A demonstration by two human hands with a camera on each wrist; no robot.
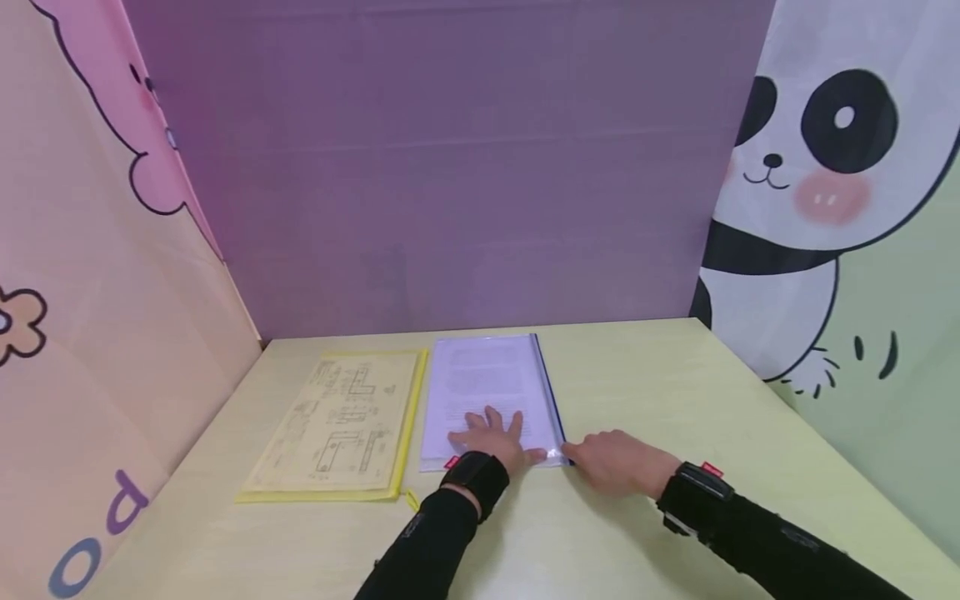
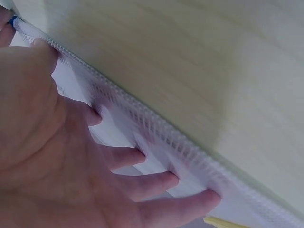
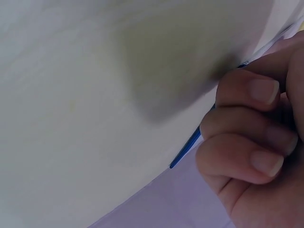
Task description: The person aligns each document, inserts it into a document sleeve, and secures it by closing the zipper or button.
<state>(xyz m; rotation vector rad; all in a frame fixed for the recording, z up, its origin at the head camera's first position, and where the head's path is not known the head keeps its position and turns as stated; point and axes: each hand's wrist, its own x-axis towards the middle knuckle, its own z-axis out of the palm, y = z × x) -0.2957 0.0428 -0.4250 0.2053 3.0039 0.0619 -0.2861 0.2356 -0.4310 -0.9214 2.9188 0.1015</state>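
Note:
A clear zip pouch (image 1: 491, 367) with a printed page inside lies flat on the table, a dark blue strip (image 1: 551, 392) along its right side. My left hand (image 1: 498, 442) rests on its near part with the fingers spread. The left wrist view shows the fingertips pressing beside the mesh-like near edge (image 2: 161, 128). At the near right corner, my right hand (image 1: 618, 461) pinches the end of the blue strip. Its other fingers are curled in the right wrist view, and they hide the exact point of the pinch.
A yellow-edged zip pouch (image 1: 408, 421) holding a sheet of technical drawings lies to the left, with a yellow pull tab (image 1: 411, 500) at its near right corner. The pale wooden table (image 1: 637, 375) ends at a purple back panel (image 1: 465, 183), with printed cloth walls on both sides.

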